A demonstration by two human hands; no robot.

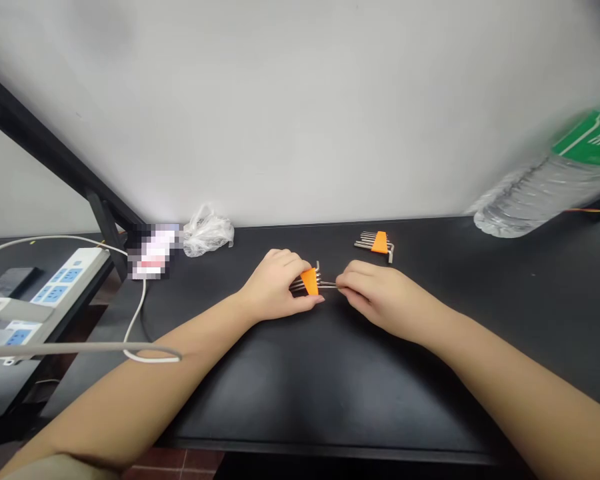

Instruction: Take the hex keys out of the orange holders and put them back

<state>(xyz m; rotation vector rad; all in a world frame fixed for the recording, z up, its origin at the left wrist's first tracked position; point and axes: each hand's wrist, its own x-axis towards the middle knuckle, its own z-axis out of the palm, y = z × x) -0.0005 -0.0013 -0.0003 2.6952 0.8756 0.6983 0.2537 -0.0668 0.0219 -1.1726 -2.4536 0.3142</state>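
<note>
In the head view, the left hand (277,285) grips an orange hex-key holder (309,281) over the black table (300,387). At the holder's three o'clock, the right hand (375,291) pinches a thin metal key (329,287) (one end hidden by fingers). A second hex-key set (379,242) lies at two o'clock.

open tabletop (300,387) between the forearms (175,373), orange-clipped hex keys (379,242) just beyond the right hand (373,293), wall (300,120) behind, bottle (533,190) blocking far right
</note>
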